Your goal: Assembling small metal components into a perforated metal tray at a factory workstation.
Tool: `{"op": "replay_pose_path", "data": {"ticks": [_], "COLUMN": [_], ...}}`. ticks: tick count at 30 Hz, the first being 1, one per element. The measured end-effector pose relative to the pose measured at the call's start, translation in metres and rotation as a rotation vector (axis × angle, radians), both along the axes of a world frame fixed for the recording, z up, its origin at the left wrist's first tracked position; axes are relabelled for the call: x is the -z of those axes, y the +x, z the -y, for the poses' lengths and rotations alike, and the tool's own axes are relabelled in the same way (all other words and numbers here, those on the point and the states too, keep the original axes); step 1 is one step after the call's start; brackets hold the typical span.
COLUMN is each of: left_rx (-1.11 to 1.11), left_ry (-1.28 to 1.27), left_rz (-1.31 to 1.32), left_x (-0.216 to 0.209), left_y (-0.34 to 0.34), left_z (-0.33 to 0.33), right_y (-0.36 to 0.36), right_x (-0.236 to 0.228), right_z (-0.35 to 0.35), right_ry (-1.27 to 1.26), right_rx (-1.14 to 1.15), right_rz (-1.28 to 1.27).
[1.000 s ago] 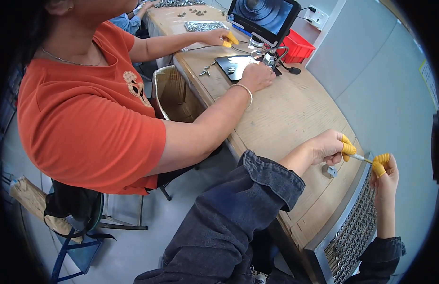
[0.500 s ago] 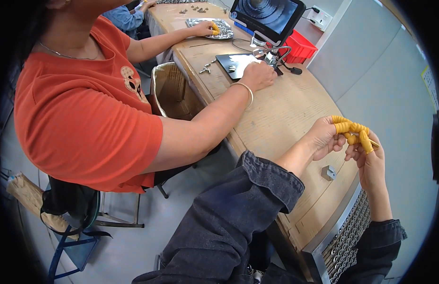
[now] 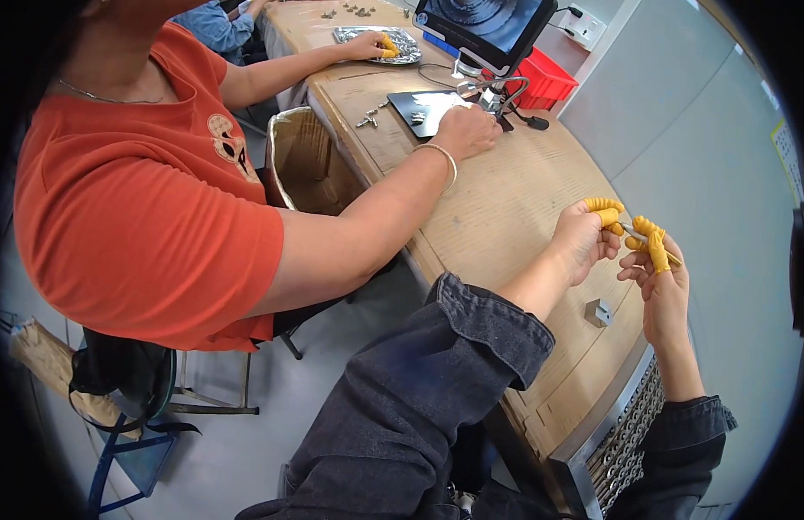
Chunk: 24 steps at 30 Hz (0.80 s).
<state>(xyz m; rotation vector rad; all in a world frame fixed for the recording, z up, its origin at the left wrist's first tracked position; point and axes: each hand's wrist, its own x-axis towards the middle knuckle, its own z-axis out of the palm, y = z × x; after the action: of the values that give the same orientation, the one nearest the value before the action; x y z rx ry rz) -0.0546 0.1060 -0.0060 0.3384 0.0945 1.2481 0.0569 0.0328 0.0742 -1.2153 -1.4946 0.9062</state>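
Over the table's (image 3: 497,204) near right side, two hands meet at a thin rod (image 3: 631,231).
Left hand (image 3: 582,240): yellow-covered thumb and finger drawn together, clamped on the rod's left end; a grey block (image 3: 599,313) stands on the table, nearer, below. Right hand (image 3: 663,290): yellow-covered fingertips pressed together around the rod, its tip jutting out right, remaining fingers loosely curled. Far right, a wall sign (image 3: 787,158) carries marks too small to read.
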Motion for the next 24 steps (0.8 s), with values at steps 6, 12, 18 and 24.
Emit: {"op": "replay_pose_path", "data": {"ticks": [6, 12, 18, 24], "left_rx": [0.004, -0.038, -0.062, -0.056], "left_ry": [0.006, -0.034, -0.068, -0.093], "left_rz": [0.01, -0.045, -0.088, -0.137], "left_x": [0.0, 0.004, 0.011, 0.013], "left_y": [0.0, -0.002, 0.005, 0.009], "left_z": [0.0, -0.002, -0.01, -0.011], "right_y": [0.004, -0.004, -0.002, 0.003], "right_x": [0.003, 0.007, 0.011, 0.018], "right_z": [-0.003, -0.003, -0.005, -0.006], "right_ry": [0.0, -0.018, -0.028, -0.047], "right_rx": [-0.067, -0.054, -0.071, -0.072], "right_rz": [0.038, 0.038, -0.01, -0.047]}}
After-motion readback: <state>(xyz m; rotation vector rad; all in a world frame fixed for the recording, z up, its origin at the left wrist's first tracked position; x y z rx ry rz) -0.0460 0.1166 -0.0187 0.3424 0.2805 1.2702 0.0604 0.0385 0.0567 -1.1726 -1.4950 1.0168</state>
